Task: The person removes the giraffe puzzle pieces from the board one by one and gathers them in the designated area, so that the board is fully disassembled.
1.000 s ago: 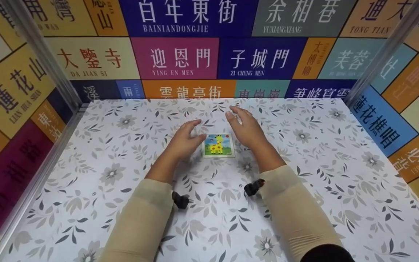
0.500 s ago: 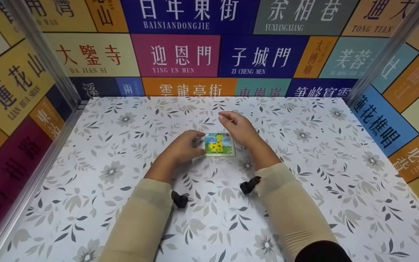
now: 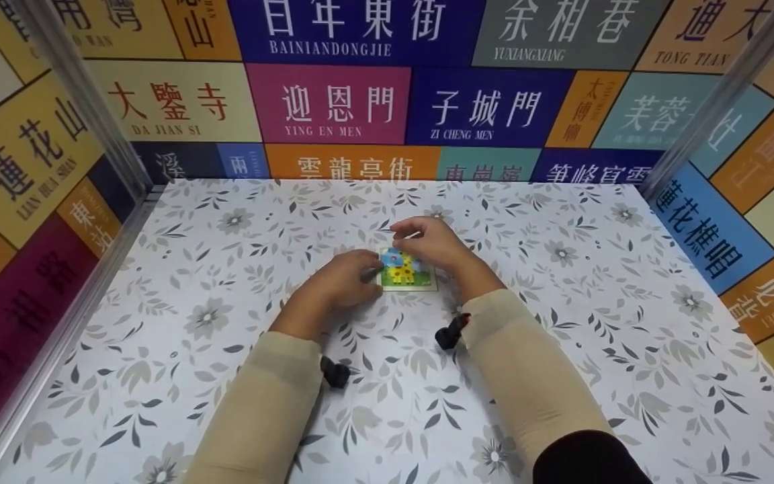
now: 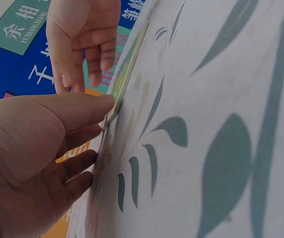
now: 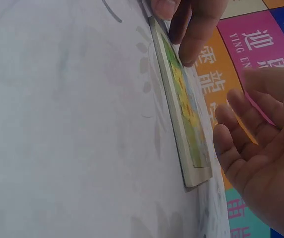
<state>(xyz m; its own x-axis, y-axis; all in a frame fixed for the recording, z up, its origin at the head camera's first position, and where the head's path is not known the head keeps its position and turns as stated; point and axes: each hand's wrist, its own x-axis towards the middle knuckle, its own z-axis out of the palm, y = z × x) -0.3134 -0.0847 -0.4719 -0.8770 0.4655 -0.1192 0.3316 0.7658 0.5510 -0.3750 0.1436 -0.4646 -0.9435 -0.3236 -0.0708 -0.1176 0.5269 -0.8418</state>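
A small square wooden puzzle (image 3: 404,277) with a yellow giraffe picture and a pale rim lies flat on the table. My left hand (image 3: 334,279) grips its left end, thumb at the near corner and fingers toward the far side; the left wrist view has the thumb (image 4: 105,103) right at the board's edge. Over the puzzle's far right part is my right hand (image 3: 439,245), fingers relaxed and bent, holding nothing. It hides the giraffe's head in the head view. In the right wrist view these fingers (image 5: 236,131) stand apart from the board (image 5: 184,119).
A white cloth with grey flowers and leaves covers the table (image 3: 226,376). Panels with colourful street-name signs (image 3: 333,104) close off the back and both sides. A black wrist camera (image 3: 335,372) sits on each beige sleeve (image 3: 252,410).
My left hand has come down and closed on the puzzle's left end. My right hand has moved leftward and nearer, from beside the puzzle to over its far right part.
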